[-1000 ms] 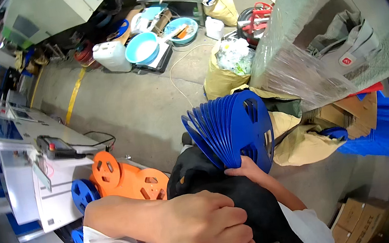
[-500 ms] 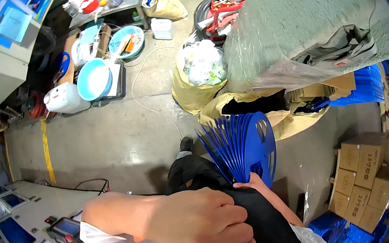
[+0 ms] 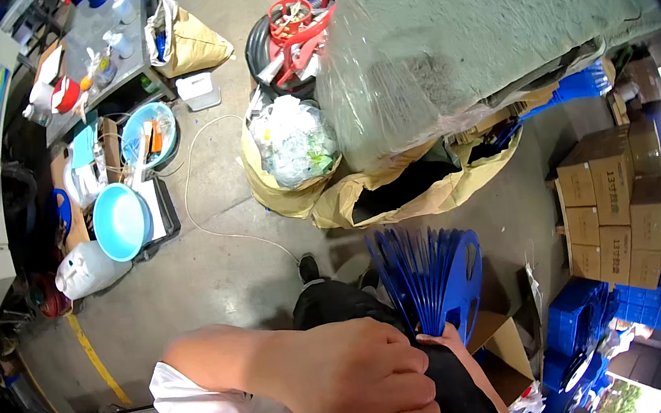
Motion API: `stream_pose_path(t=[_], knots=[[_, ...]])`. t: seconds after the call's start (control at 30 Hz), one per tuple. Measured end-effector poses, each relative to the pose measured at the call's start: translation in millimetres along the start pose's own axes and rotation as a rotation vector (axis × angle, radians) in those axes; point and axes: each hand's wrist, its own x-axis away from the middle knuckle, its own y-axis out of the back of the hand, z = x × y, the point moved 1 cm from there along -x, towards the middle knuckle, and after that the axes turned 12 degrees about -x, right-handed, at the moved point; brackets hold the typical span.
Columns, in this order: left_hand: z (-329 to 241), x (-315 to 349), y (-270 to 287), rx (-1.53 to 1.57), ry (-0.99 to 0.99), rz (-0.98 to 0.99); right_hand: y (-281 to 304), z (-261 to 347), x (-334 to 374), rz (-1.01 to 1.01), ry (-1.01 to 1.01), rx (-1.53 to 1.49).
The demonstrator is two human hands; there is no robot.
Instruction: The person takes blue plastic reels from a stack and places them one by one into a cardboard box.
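Note:
Close in front, my left hand (image 3: 360, 380) is curled into a fist with the knuckles up. Its palm side is hidden, so anything in it cannot be seen. Lower and to the right, my right hand (image 3: 446, 342) grips a fanned stack of blue plastic reel discs (image 3: 465, 277) by the near edge. The discs stand on edge, spread apart at their left and far side, and the rightmost one shows large cut-out openings. They hang beside my dark trouser leg, above the floor.
An open cardboard box (image 3: 504, 354) stands just right of the discs. Ahead are yellow sacks (image 3: 288, 199) beside a plastic-wrapped grey-green block (image 3: 474, 32). Stacked cartons (image 3: 611, 209) and blue crates (image 3: 567, 318) are at right. Basins (image 3: 122, 222) and a cable (image 3: 191, 178) lie left.
My view has swung to the right, and the sacks and basins sit further left. An open cardboard box has come into view beside the discs. Both hands keep their closed pose.

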Motion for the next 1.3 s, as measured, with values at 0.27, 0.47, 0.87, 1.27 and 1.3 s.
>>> stream_pose_path(t=[0.27,0.47,0.87,1.27,1.3], knots=[[50.0,41.9,-3.5,0.075,0.352,0.103,14.3,-31.2,23.2,-0.192,-0.047,-0.063],[197.9,236.9,-32.8,0.162,1.580,-0.559,-2.0,-19.9,41.2,-0.342,-0.067,-0.158],[324.8,397.9,-80.0,-1.091,1.758,-0.234,7.4,-69.0,54.8,-0.420,-0.068,-0.175],[273.0,353.5,-51.8,-1.269,1.272,0.480,49.9,-46.7,100.4,-0.464,0.252,-0.609],[252.4,336.9,-64.2,-1.196,1.218,0.463,61.3,-48.3,109.9,-0.483,0.311,-0.674]])
